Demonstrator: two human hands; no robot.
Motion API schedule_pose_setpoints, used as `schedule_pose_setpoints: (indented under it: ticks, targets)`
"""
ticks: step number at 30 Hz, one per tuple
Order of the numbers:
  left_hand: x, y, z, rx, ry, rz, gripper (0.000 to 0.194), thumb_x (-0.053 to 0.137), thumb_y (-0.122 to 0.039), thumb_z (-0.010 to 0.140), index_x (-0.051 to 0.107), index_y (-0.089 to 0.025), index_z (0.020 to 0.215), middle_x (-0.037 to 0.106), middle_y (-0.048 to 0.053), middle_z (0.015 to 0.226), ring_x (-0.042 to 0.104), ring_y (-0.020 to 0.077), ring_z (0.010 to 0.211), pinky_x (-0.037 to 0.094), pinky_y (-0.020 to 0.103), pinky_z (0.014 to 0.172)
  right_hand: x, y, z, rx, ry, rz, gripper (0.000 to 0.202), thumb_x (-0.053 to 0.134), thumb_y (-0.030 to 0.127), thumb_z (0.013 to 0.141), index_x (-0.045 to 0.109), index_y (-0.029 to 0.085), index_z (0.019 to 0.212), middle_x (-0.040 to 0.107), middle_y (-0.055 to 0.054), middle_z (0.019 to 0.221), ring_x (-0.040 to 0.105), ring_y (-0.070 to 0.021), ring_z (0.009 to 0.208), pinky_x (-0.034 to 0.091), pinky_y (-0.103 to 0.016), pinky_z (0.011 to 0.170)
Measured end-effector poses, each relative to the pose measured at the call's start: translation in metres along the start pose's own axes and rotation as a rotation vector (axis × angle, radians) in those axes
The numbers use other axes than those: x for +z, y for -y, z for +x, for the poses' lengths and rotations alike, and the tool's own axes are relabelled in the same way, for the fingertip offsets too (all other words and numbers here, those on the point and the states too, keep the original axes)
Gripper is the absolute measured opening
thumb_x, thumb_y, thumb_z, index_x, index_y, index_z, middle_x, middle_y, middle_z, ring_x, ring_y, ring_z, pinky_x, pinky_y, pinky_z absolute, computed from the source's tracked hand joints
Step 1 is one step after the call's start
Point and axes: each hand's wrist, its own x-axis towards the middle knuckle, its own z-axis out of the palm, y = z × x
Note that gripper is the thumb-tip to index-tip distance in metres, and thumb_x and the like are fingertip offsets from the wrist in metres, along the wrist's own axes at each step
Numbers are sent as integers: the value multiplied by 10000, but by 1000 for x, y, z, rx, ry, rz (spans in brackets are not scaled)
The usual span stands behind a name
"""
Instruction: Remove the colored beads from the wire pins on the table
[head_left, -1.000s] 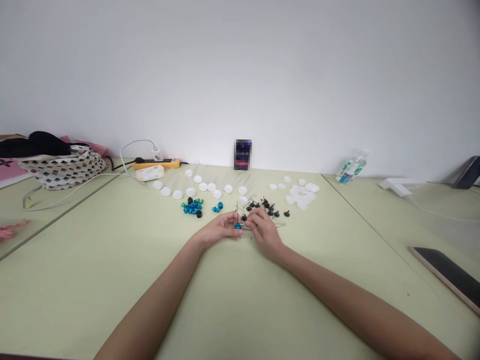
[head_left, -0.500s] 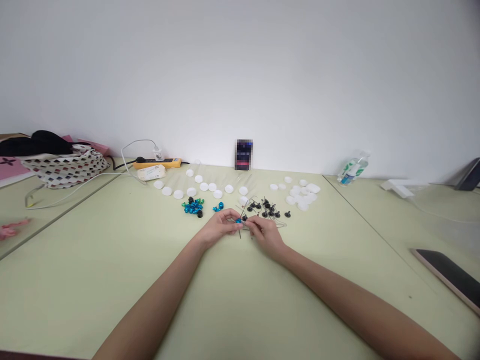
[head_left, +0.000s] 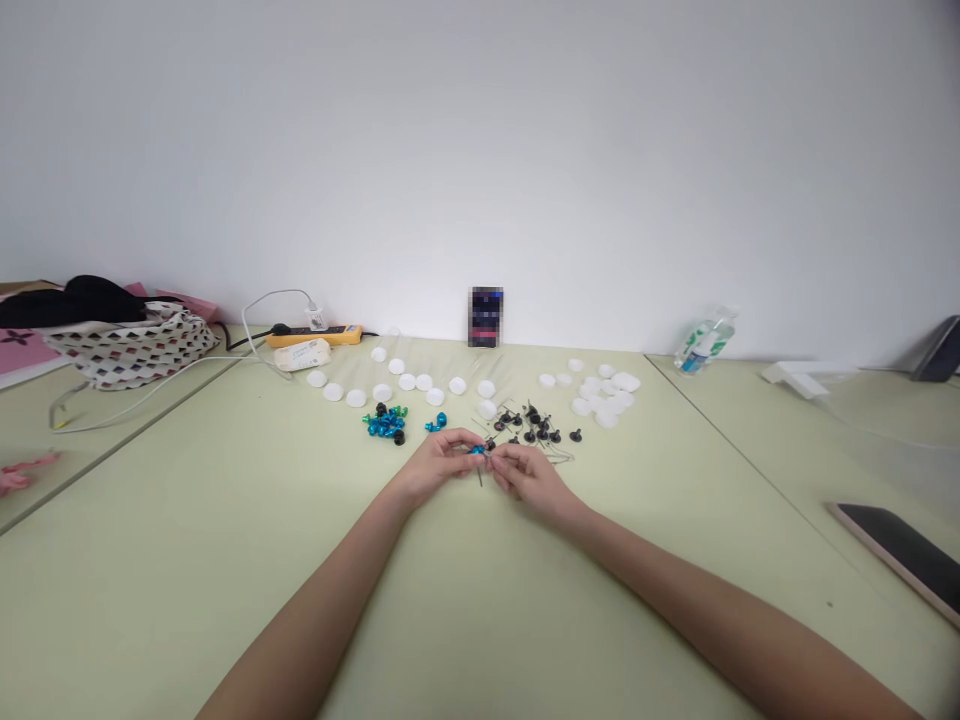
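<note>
My left hand (head_left: 433,466) pinches a small shiny blue part (head_left: 477,450) between thumb and fingers, and a thin dark rod (head_left: 481,478) sticks down from it. Close against its right side, the fingertips of my right hand (head_left: 536,482) are closed on something too small to make out. Just beyond the hands lie several black round-based pieces with stems (head_left: 543,432) and some thin bent wires (head_left: 559,458). A cluster of blue, green and black metallic parts (head_left: 385,424) lies to the left, with a couple of blue pieces (head_left: 436,423) nearer my left hand.
Clear tubes with white caps (head_left: 382,393) lie in a row behind the parts. White discs (head_left: 600,390) are grouped at the right. A phone-like screen (head_left: 486,318) leans on the wall. Further out are a yellow power strip (head_left: 330,335), a plastic bottle (head_left: 703,345) and a dark tablet-like object (head_left: 904,550).
The whole scene sits slightly lower in view as the camera tilts up a little. My right fingers have shifted slightly beside the blue part, which my left hand still holds.
</note>
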Motion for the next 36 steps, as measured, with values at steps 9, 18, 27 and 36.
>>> schedule_pose_setpoints:
  ticks: [9,18,27,36]
  targets:
    - [-4,-1,-1,-4,70,-6,273,727,-245,659,637,-153,899,651,36,795,578,130,748,405,254,726,-1,-1,-1,260,194,548,202,587,322,780,493,158,710,259,94,472,122,-34,416,96,-189,406]
    - [-2,-1,0,30,-18,-100,250,740,-205,643,621,-152,857,636,26,798,576,112,709,411,233,671,2,1,-4,-28,-53,-64,243,475,370,843,567,161,760,386,40,497,293,-78,435,225,-215,434]
    - [-20,2,9,196,-238,-384,265,722,-216,677,575,-183,896,652,21,879,516,41,617,406,182,629,-14,-18,8,-297,-334,-562,196,475,301,858,617,177,804,579,-28,653,449,-128,546,360,-251,535]
    - [-14,-1,7,162,-259,-405,245,708,-234,692,599,-152,896,635,53,1008,575,66,690,442,233,735,-10,-20,8,-369,-269,-609,175,481,260,860,632,178,831,590,-46,724,487,-131,582,394,-260,554]
